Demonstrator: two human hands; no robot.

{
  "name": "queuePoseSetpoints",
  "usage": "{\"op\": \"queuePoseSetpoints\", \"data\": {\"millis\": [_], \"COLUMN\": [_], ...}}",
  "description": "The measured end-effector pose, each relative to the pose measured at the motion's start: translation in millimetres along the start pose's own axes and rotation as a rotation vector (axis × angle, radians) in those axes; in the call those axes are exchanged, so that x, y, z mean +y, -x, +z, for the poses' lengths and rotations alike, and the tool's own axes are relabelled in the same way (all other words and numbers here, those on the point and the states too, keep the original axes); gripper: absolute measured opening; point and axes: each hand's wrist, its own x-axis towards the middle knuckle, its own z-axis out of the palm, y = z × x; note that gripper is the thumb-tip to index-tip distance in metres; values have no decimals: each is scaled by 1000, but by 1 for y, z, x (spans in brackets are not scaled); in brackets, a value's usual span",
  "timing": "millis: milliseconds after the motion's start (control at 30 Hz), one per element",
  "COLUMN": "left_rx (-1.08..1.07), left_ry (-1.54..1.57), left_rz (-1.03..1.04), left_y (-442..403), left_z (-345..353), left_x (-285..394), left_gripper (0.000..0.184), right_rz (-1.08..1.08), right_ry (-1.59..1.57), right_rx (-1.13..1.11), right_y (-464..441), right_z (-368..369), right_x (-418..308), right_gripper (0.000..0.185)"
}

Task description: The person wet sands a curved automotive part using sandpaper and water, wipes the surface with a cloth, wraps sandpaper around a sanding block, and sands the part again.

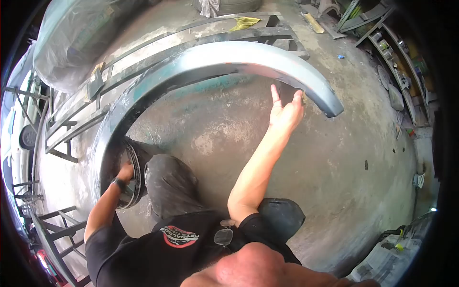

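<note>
A long curved fender flare (229, 53), grey and white with teal and reddish patches, arches across the view in front of me. Under its right end, my right hand (287, 112) is raised, its thumb stretched apart. The other fingers touch or nearly touch the flare's inner edge, and their tips are partly hidden. My left hand (125, 171), with a dark watch on the wrist, is inside the outline of a round black-rimmed container (136, 177). This container stands by my knee, close to the flare's lower left end. The fingers of that hand are hidden.
Dark metal frames (62, 126) stand to the left and behind the flare, with a yellow cloth (245, 23) on one. A plastic-wrapped bulky object (76, 43) is at upper left. Shelves with cans (385, 48) line the right. Newspaper (382, 260) lies at lower right.
</note>
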Motion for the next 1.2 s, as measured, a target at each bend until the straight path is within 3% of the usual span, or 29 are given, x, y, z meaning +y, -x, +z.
{"op": "queuePoseSetpoints", "data": {"millis": [33,100,200,367,433,700,800,900,967,1033,1067,1100,1200], "left_rx": [-133,73,162,114,90,-3,-98,-210,99,35,95,65,104], "left_ry": [-104,-170,-384,-542,-591,-716,-790,-930,-400,-429,-490,-433,-516], "left_rz": [18,-231,-348,-293,-280,-180,8,440,-285,-93,13,-43,183], "left_y": [-41,-116,-155,-179,-180,-126,-87,-33,64,136,139,162,165], "left_z": [-16,-24,1,17,16,-16,-39,-70,-18,22,12,30,40], "left_x": [-42,-106,-89,-75,-72,-72,-58,-27,101,189,187,230,282], "left_gripper": [29,32,31,30,30,30,30,31,29,30,27,27,28], "right_rz": [22,51,41,13,80,317,404,460,496,514,498,476,492], "right_ry": [20,64,82,532,588,218,164,150,134,127,117,107,112], "right_rx": [23,66,-8,-117,-73,177,160,95,113,85,60,34,-2], "right_y": [-4,-15,-33,-68,-68,-17,-2,1,2,0,-2,-5,-5], "right_z": [4,14,18,14,-7,-88,-91,-97,-94,-101,-101,-100,-94], "right_x": [0,-4,-4,16,21,88,106,127,131,141,146,148,149], "right_gripper": [52,50,44,38,45,43,42,40,40,39,39,39,42]}}
